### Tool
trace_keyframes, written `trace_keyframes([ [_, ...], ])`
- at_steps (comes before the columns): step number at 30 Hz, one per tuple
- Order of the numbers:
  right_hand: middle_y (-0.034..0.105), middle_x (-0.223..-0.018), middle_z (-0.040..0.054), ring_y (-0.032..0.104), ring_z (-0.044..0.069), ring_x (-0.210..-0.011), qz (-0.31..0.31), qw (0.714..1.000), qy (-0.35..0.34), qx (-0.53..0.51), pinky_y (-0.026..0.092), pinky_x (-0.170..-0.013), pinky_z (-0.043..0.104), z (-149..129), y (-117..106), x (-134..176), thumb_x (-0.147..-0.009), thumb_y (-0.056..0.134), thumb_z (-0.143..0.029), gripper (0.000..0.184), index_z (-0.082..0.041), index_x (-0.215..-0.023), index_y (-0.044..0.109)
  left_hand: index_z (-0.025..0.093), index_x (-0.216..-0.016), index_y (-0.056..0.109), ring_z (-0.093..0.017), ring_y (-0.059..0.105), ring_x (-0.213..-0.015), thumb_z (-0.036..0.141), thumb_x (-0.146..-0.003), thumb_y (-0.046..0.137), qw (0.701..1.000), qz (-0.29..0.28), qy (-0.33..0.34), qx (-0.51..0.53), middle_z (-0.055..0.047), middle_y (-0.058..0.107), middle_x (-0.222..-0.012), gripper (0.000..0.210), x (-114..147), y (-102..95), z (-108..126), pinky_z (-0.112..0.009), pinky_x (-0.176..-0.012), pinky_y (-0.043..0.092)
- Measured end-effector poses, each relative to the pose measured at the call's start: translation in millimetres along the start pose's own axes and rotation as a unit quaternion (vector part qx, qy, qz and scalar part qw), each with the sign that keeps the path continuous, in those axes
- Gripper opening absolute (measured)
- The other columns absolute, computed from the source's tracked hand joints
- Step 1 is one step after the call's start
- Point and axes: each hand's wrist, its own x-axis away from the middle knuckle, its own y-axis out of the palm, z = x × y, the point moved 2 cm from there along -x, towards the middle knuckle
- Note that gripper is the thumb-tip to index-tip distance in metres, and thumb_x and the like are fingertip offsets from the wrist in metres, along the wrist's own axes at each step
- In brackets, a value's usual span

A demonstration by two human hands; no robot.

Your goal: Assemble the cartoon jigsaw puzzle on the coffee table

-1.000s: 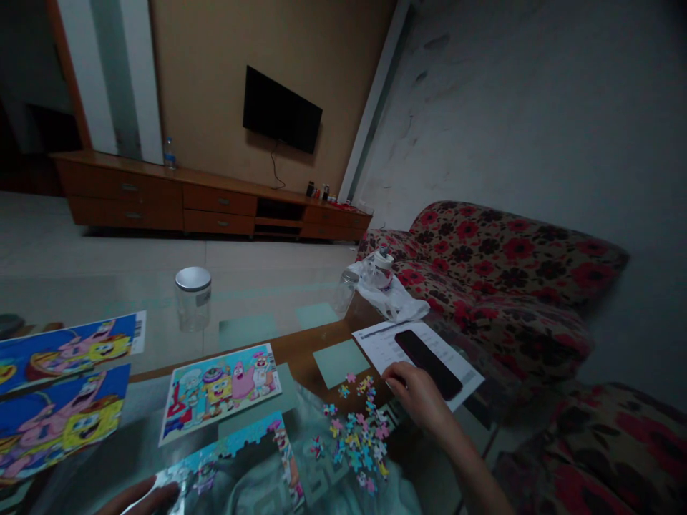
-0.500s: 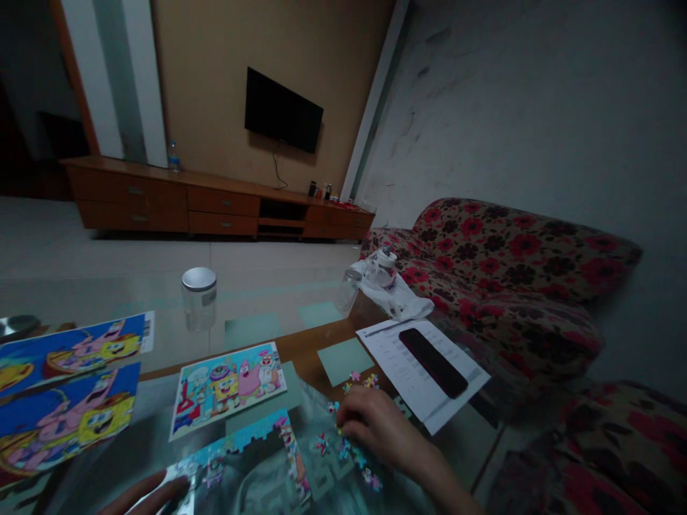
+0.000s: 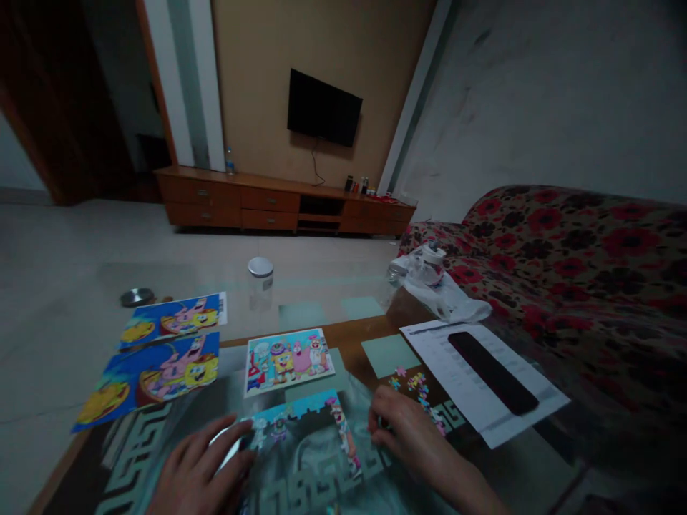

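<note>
- I judge the part-built jigsaw [image 3: 320, 401] light, stiff, weak at its joints; I'd press its outer edge flat
- It lies on the glass-topped table [image 3: 354, 337]; left hand [image 3: 201, 468] loosely spread at its left end; right hand [image 3: 405, 422] half-curled beside it, grip hidden from me
- Dim room; flowered sofa [image 3: 563, 243] rightward

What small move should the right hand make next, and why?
Probably ease the right hand left to the puzzle: its top and right edges meet, but the space inside is unfilled, and the left hand is at its left end.
</note>
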Motion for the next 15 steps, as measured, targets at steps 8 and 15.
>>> trace_keyframes([
  [8,0.063,-0.084,0.0032,0.059,0.022,-0.078,-0.02,0.999,0.008,0.047,0.038,-0.067,0.031,7,3,-6,-0.066,0.054,0.0,0.024,-0.021,-0.077,0.058,0.031,-0.103,0.061,-0.025,0.053,-0.114,0.028,-0.089,0.045,0.996,-0.01,-0.084,0.022,0.0,0.064,-0.119,0.021,-17,-32.5,-8,-0.041,-0.081,0.047],
  [15,0.062,-0.083,0.0036,0.057,0.02,-0.077,-0.015,0.997,0.0,0.078,0.035,-0.065,0.029,6,4,-5,-0.063,0.052,-0.001,0.023,-0.019,-0.077,0.057,0.029,-0.102,0.058,-0.024,0.05,-0.115,0.018,-0.082,0.051,0.998,-0.014,-0.06,0.027,0.0,0.063,-0.119,0.024,-17,-30.2,1,-0.037,-0.084,0.041],
])
